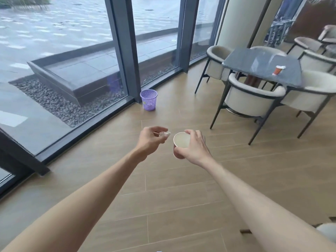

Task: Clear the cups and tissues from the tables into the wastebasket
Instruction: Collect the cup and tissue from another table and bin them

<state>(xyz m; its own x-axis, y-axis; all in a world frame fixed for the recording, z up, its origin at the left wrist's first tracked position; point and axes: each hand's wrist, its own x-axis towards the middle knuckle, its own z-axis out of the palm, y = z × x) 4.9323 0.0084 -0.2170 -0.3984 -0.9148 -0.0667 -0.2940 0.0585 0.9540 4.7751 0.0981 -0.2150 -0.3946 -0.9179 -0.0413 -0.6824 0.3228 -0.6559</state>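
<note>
My right hand [193, 148] is shut on an upright paper cup [181, 141], white inside and reddish outside, held by its rim and side above the wooden floor. My left hand [151, 140] pinches a small crumpled white tissue [164, 134] just left of the cup. A purple mesh wastebasket [148, 100] stands on the floor by the window frame, ahead of both hands. A second red paper cup [278, 70] stands on the dark stone table [254, 64] at the right.
Glass window walls with dark frames [125, 51] run along the left and back. Cream armchairs [252, 99] with thin dark legs surround the table. More chairs stand at the far right. Open wooden floor lies between me and the wastebasket.
</note>
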